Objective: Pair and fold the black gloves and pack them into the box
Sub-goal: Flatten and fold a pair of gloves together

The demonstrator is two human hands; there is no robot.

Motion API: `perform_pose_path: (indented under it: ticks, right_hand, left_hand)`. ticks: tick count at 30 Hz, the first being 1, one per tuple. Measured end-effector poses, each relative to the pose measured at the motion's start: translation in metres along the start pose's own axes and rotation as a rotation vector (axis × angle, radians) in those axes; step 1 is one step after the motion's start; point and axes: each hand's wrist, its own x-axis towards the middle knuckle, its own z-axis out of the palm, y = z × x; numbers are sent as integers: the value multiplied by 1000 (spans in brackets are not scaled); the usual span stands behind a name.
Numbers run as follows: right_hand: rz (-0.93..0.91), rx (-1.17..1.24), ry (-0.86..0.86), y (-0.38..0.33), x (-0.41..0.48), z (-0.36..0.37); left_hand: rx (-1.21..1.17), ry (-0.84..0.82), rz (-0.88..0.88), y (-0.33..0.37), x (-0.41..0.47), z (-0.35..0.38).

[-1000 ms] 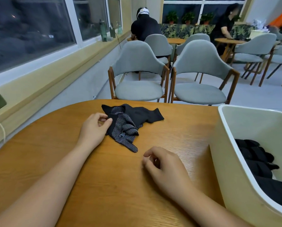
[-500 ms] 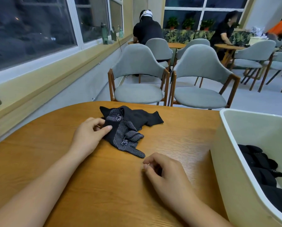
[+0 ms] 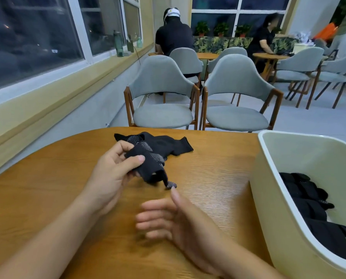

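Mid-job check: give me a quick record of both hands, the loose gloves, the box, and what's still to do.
left hand: pinches one black glove between thumb and fingers
right hand: open, blurred, holds nothing, close to that glove's hanging fingertip
second glove: lies on the table just behind the held one
box: at the table's right side, folded black gloves inside
to do: this pair not yet folded or packed

Two grey chairs (image 3: 162, 115) stood side by side beyond the wooden desk (image 3: 47, 188). Green bottles (image 3: 119, 44) sat on the window sill (image 3: 67, 91). Farther back, two people in black (image 3: 173, 40) sat at round tables (image 3: 268, 55), near potted plants (image 3: 220, 29).
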Motion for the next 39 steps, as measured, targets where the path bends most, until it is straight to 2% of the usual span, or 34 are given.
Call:
perform_pose_path:
  ticks: [2,6,11,15,19,25,28,33,37,39]
  right_hand:
    - [104,172,-88,1,0,0]
    - [49,322,-65,-5,2,-14]
    - [-96,394,73,-6,6,-25]
    - [-159,423,153,-17,7,-30]
    - [-168,480,178,-16,6,-34]
    - [-183,582,280,-23,3,-27]
    - [-184,508,324,-25,3,-28]
    - [-203,315,407,-25,6,-29]
    - [-268,104,522,-28,8,-28]
    - [-333,-102,579,-29,9,-31]
  left_hand:
    - [-73,-100,-63,1,-8,7]
    - [-79,-271,-182,3,-22,20]
    - [26,-368,-234,6,-26,19]
    - [175,-509,-382,3,-29,22]
    - [340,-670,-528,2,-36,28]
    - [500,-858,-585,2,-40,29]
    - [542,-951,-622,2,-41,29]
    - [650,-991,-643,5,-40,27]
    - [714,-981,-662,10,-40,26]
    - [743,-986,-655,12,-39,25]
